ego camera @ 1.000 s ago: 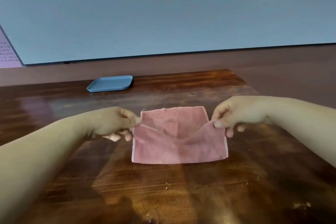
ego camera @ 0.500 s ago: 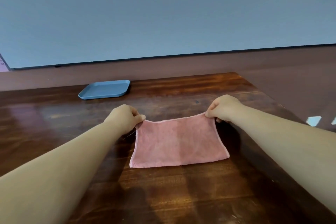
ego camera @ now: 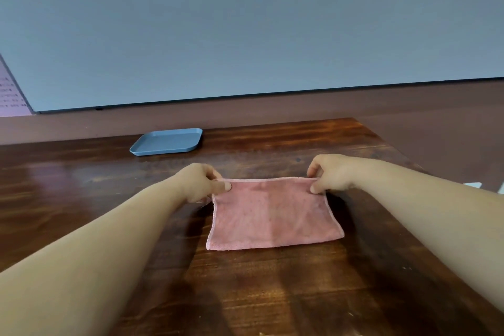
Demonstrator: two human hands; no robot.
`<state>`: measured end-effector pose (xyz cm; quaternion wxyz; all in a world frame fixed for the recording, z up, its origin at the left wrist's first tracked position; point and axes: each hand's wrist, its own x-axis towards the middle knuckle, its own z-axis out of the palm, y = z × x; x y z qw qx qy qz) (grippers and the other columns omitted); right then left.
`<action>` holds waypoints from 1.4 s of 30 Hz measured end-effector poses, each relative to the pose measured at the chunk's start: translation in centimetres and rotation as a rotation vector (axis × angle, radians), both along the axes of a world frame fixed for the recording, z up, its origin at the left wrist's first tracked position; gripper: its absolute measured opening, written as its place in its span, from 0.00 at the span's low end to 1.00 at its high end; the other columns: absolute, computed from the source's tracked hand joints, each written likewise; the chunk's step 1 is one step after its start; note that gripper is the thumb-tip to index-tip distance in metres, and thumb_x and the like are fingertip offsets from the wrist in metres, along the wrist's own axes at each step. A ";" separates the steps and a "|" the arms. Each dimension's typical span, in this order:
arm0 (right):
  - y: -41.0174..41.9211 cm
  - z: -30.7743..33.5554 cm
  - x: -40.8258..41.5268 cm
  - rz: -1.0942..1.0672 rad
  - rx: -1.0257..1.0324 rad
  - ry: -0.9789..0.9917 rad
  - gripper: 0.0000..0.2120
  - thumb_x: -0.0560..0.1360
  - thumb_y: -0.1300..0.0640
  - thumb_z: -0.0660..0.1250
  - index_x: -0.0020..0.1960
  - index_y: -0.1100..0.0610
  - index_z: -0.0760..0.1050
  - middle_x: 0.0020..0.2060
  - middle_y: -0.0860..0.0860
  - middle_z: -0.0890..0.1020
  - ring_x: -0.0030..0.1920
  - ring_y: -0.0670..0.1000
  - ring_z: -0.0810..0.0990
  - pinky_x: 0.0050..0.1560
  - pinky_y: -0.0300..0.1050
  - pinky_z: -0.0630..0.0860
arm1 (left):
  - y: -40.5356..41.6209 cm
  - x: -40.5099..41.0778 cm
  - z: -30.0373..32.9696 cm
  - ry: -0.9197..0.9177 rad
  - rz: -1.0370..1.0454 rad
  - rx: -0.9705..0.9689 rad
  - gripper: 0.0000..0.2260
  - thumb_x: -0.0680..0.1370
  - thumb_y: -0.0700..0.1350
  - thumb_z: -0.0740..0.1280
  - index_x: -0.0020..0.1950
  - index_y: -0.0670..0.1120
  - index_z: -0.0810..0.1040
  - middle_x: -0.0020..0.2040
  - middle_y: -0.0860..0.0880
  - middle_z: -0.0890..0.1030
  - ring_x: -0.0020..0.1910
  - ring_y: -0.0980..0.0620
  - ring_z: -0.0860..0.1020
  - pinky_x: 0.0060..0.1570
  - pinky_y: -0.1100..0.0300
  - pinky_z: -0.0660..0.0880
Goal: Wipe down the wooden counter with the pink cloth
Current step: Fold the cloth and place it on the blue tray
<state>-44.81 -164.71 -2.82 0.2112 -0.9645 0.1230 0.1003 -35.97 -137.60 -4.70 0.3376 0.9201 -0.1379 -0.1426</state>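
The pink cloth (ego camera: 272,213) lies folded and flat on the dark wooden counter (ego camera: 81,194), in the middle of the view. My left hand (ego camera: 199,183) pinches its far left corner between thumb and fingers. My right hand (ego camera: 327,174) pinches the far right corner the same way. Both forearms reach in from the lower corners of the frame. The cloth's far edge is stretched straight between my two hands, and its near edge rests on the wood.
A blue tray (ego camera: 167,142) sits at the back of the counter, left of centre. The counter's right edge (ego camera: 387,142) runs diagonally close to my right arm. A grey-blue wall stands behind.
The cloth's near flap, held up and sagging a second ago, has been carried away from me and folded over. The cloth now lies flat, with both hands at its far corners.
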 end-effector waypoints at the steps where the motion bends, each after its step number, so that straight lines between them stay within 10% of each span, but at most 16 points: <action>1: 0.1 0.6 -0.3 -0.013 0.093 -0.011 0.12 0.76 0.57 0.71 0.59 0.52 0.78 0.48 0.47 0.80 0.43 0.47 0.78 0.38 0.39 0.77 | 0.3 -0.5 0.7 0.074 0.016 -0.132 0.11 0.74 0.49 0.73 0.49 0.43 0.79 0.43 0.45 0.81 0.40 0.49 0.78 0.46 0.55 0.78; 13: 10.0 10.5 -4.2 -0.151 0.816 -0.313 0.08 0.77 0.68 0.66 0.40 0.60 0.75 0.25 0.53 0.80 0.24 0.46 0.79 0.36 0.43 0.82 | -1.7 -8.5 10.6 0.068 -0.149 -0.585 0.08 0.77 0.40 0.69 0.55 0.40 0.81 0.45 0.48 0.82 0.41 0.55 0.79 0.42 0.62 0.79; 19: 12.6 13.1 -6.0 -0.173 0.947 -0.304 0.06 0.78 0.68 0.65 0.53 0.65 0.79 0.37 0.57 0.82 0.35 0.50 0.82 0.39 0.40 0.82 | 0.1 -10.8 12.8 -0.208 -0.120 -0.551 0.08 0.71 0.39 0.75 0.48 0.45 0.82 0.43 0.49 0.84 0.40 0.57 0.82 0.40 0.64 0.79; 29: 15.9 15.5 -6.6 0.136 0.632 -0.427 0.14 0.74 0.70 0.68 0.39 0.52 0.82 0.46 0.55 0.86 0.46 0.50 0.80 0.42 0.39 0.75 | 3.6 -10.8 13.7 -0.510 0.049 -0.466 0.13 0.67 0.39 0.77 0.49 0.46 0.80 0.44 0.49 0.83 0.42 0.54 0.80 0.45 0.61 0.76; 33: 16.3 15.5 -4.7 0.277 0.144 -0.766 0.14 0.70 0.59 0.75 0.52 0.47 0.78 0.49 0.46 0.79 0.52 0.48 0.77 0.50 0.41 0.73 | 5.6 -9.4 14.2 -0.411 -0.001 -0.584 0.09 0.72 0.35 0.72 0.49 0.46 0.80 0.46 0.45 0.83 0.44 0.51 0.81 0.49 0.58 0.78; 35: 16.3 15.3 -3.3 0.368 0.020 -0.614 0.27 0.67 0.51 0.79 0.63 0.47 0.73 0.57 0.46 0.75 0.58 0.48 0.74 0.58 0.44 0.72 | 6.6 -8.2 14.4 -0.342 -0.034 -0.645 0.09 0.74 0.35 0.69 0.50 0.46 0.80 0.46 0.45 0.83 0.45 0.51 0.80 0.51 0.54 0.78; 42: 16.2 14.0 4.6 0.354 0.258 -0.406 0.12 0.69 0.53 0.79 0.44 0.54 0.77 0.39 0.52 0.80 0.38 0.51 0.78 0.40 0.44 0.76 | 8.7 -0.3 13.4 -0.240 -0.026 -0.770 0.09 0.77 0.36 0.67 0.53 0.48 0.79 0.44 0.49 0.81 0.42 0.54 0.80 0.44 0.59 0.78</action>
